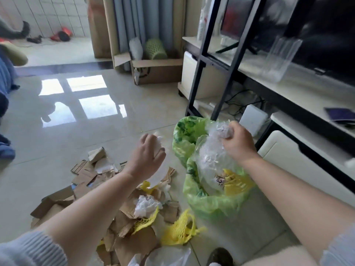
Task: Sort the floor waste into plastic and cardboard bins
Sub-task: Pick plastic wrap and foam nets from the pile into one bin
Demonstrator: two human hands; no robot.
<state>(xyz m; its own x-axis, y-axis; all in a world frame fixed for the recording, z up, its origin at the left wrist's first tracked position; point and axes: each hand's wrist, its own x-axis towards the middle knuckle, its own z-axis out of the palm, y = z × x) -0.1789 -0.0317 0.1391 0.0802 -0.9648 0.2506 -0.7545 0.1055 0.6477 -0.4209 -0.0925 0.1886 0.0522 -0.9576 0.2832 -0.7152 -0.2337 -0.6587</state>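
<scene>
Bubble wrap (pixel 213 150) bunched in right hand (pixel 238 144) grip, over green bag (pixel 211 204).

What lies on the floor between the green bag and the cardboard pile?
In the head view, a yellow foam net lies between the green bag and the cardboard pile.

Both bare forearms reach forward, pale knitted sleeves pushed up near the elbows. The left hand (pixel 147 153) curls its fingers in a grip, knuckles up. The right hand (pixel 237 143) is clenched higher, its back toward the camera.
</scene>
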